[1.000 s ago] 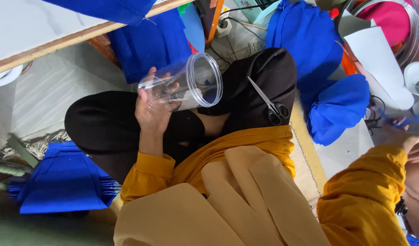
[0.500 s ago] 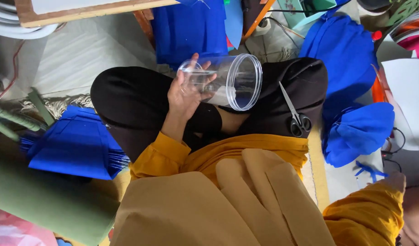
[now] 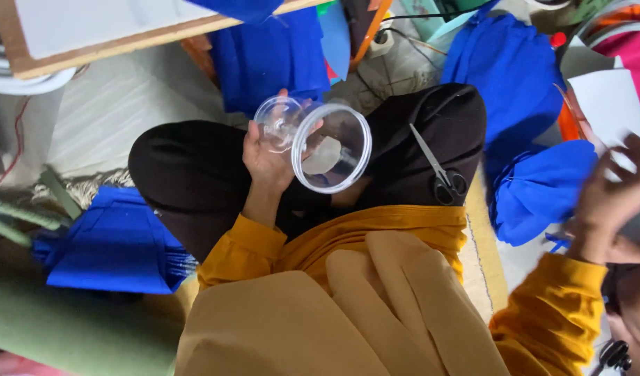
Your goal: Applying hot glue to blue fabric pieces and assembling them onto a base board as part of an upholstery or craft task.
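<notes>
— Blue cloth everywhere: a folded stack (image 3: 114, 244) by the left knee, more heaped pieces (image 3: 536, 188) at the right, and black-handled scissors (image 3: 438, 174) lying on the black-trousered right thigh. A wooden-edged board (image 3: 125, 31) sits above.

— And the clear plastic jar (image 3: 320, 143)?

— Over the lap, between the knees. It lies tilted, its wide open mouth turned up toward the camera and to the right, its base up-left, so the long axis runs nearly along the line of sight.

— The hands?

— The left hand (image 3: 268, 163), wrist bent up, has fingers wrapped round the jar's base. The right hand (image 3: 612, 202) is raised at the far right by white paper (image 3: 605, 104), fingers curled; whether it grasps anything I can't tell.
</notes>
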